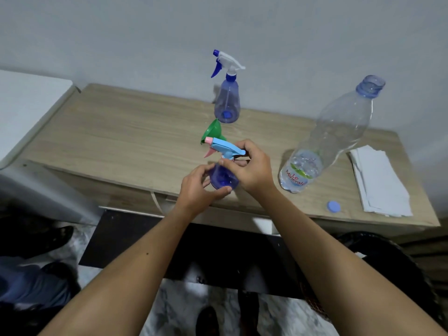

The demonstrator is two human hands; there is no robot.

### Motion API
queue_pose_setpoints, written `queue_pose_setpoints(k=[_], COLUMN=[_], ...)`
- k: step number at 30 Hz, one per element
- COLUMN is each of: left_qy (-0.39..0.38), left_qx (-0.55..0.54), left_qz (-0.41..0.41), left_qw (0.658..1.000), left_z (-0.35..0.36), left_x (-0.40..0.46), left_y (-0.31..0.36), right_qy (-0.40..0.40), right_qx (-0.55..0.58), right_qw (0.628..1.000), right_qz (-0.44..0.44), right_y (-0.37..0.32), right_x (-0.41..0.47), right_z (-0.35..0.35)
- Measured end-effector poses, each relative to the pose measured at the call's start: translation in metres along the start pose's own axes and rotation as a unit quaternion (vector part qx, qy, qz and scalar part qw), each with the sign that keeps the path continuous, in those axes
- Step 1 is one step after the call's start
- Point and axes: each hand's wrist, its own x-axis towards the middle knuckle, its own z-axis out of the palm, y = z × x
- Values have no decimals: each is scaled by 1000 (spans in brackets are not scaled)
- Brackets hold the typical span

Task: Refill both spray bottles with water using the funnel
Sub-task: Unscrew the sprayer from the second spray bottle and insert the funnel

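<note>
A small blue spray bottle (221, 177) with a light blue and pink trigger head (224, 147) stands near the table's front edge. My left hand (197, 190) grips its body. My right hand (249, 166) pinches the collar under the trigger head. Just behind it lies a green funnel (213, 132) on its side. A second spray bottle (226, 100), with a white and dark blue trigger head, stands by the wall. To the right stands a large clear water bottle (327, 141), uncapped, with a little water at the bottom.
The wooden table (121, 141) stands against a grey wall. A blue bottle cap (333, 206) lies near the front right edge, beside a stack of white paper napkins (380, 180). A white appliance (26, 110) stands at the left. Shoes and dark items lie on the floor.
</note>
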Motion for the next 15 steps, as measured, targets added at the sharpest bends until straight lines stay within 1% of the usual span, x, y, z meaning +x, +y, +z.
queue_pose_setpoints(k=[4, 6, 9, 11, 13, 15], left_qy=[35, 31, 21, 16, 14, 12], left_qx=[10, 16, 15, 19, 28, 29], left_qz=[-6, -5, -9, -10, -12, -15], left_qw=[999, 999, 1000, 1000, 999, 999], left_z=[9, 9, 7, 6, 7, 7], left_x=[3, 2, 0, 0, 0, -1], left_y=[2, 1, 0, 1, 2, 3], right_qy=[9, -22, -89, -114, -109, -82], right_qx=[-31, -34, -58, -79, -93, -106], right_qw=[998, 998, 993, 989, 989, 990], right_qz=[-46, -47, -44, -47, -44, -39], right_y=[1, 1, -3, -5, -7, -6], right_x=[-4, -2, 3, 6, 9, 10], right_z=[0, -4, -17, -23, -23, -17])
